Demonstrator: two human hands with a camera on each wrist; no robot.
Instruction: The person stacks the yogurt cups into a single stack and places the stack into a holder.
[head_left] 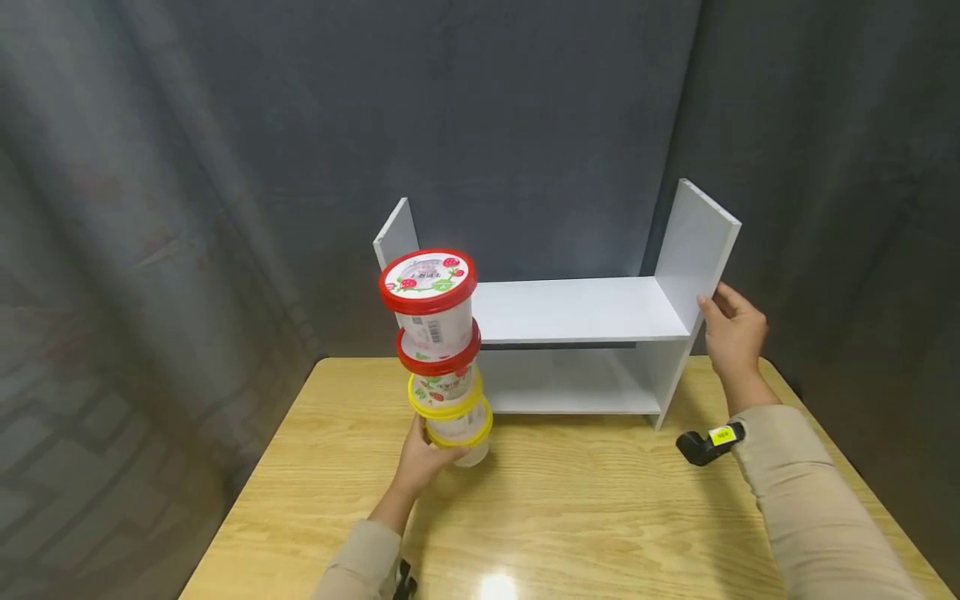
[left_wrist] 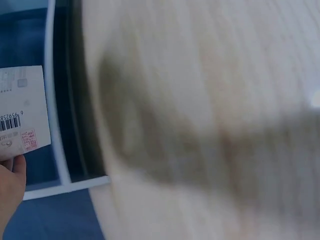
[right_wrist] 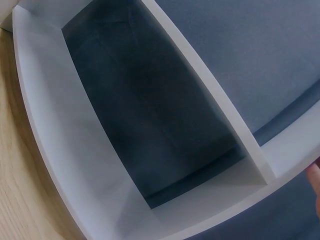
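My left hand grips the lowest part of a stack of white ice-cream tubs. The upper tubs have red lids, the top one printed with strawberries; yellow lids are on the lower ones. Seen from the left wrist, a white tub with a barcode rises above the fingers. On the other side, my right hand holds the front edge of the right side panel of a white two-tier shelf. Only a bit of that hand shows in the right wrist view, at the panel's edge.
The shelf stands at the back of a light wooden table. The tub stack overlaps its left side in the head view. A dark grey curtain hangs behind and around the table.
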